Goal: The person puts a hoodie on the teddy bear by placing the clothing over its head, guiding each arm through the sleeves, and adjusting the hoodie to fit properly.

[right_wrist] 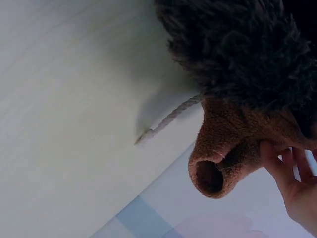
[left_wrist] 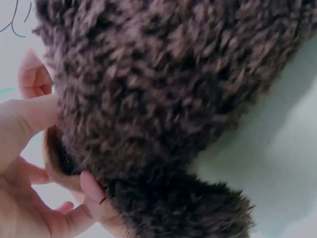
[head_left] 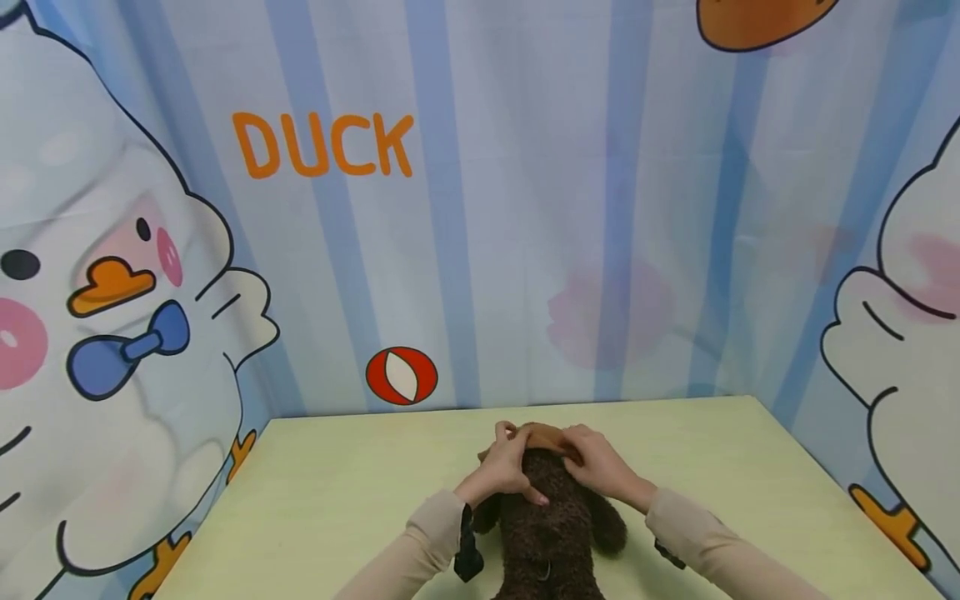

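Observation:
A dark brown, curly-furred plush toy (head_left: pixel 551 521) is on the table, its arms out to both sides and no face showing. Around its top end lies a lighter brown fleece garment (head_left: pixel 546 437). My left hand (head_left: pixel 502 468) grips the garment's edge on the left side, thumb against the fur; in the left wrist view its fingers pinch the tan rim (left_wrist: pixel 50 153). On the other side my right hand (head_left: pixel 602 463) pinches the garment. The right wrist view shows a sleeve-like opening (right_wrist: pixel 210 178) and a twisted cord (right_wrist: pixel 173 117) hanging from the fleece.
The pale yellow table (head_left: pixel 360 492) ends at a curtain (head_left: pixel 525 250) with blue stripes and printed ducks, which stands behind and at both sides. A black strap (head_left: pixel 468 550) hangs at the left wrist.

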The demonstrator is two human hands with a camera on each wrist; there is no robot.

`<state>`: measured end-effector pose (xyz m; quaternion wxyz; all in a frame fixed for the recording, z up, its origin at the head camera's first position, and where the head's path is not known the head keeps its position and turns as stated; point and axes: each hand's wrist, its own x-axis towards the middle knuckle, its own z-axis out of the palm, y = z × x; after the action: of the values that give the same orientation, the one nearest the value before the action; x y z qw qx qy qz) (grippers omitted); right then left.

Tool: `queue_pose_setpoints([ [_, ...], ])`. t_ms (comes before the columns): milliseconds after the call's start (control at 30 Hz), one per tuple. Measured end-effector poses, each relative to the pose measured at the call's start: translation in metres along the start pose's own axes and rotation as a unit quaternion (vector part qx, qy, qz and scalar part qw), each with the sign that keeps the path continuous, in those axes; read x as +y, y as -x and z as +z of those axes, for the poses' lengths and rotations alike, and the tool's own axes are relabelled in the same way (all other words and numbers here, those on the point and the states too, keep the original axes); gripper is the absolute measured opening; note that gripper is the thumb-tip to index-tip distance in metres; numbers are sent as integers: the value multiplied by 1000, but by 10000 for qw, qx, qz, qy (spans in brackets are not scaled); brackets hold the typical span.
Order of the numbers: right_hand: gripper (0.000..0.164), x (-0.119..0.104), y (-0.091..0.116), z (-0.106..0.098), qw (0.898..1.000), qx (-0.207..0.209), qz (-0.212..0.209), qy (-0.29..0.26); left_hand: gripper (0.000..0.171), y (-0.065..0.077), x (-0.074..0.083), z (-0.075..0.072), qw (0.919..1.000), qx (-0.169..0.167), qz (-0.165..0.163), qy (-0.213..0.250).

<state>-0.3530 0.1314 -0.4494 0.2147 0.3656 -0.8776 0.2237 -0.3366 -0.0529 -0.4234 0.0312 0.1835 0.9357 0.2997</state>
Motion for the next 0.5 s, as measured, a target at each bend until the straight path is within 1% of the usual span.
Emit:
queue_pose_setpoints([
  [67,37,1,-1,-1,9995,-296,23,-54,100,-2,-1,-2,9998,-121,-13,-135],
  [133,57,2,-2,-2,9971,-722,172,-178,94,-5,-3,-4,9995,-154,-8,-260],
  [167,64,3,-3,-3,9949,-926,271,-282,90,-6,-3,-5,9994,-75,32,-334],
  [233,75,5,-6,-3,9904,-1215,490,-433,85,-9,-3,-3,9969,178,137,-752],
  [300,80,4,-9,-2,9869,-1426,637,-406,82,-10,-3,2,9888,459,270,-1392],
  [367,84,1,-13,1,9849,-1494,782,-392,81,-12,-1,8,9774,628,368,-1983],
  [400,86,-1,-14,2,9846,-1483,864,-329,80,-12,1,11,9723,649,391,-2211],
  [433,87,-3,-16,4,9846,-1449,945,-256,78,-13,1,14,9703,646,408,-2294],
  [467,87,-6,-17,6,9847,-1386,1038,-204,75,-14,2,16,9713,640,378,-2259],
  [500,87,-8,-18,7,9848,-1298,1145,-167,72,-15,2,18,9742,645,325,-2138],
])
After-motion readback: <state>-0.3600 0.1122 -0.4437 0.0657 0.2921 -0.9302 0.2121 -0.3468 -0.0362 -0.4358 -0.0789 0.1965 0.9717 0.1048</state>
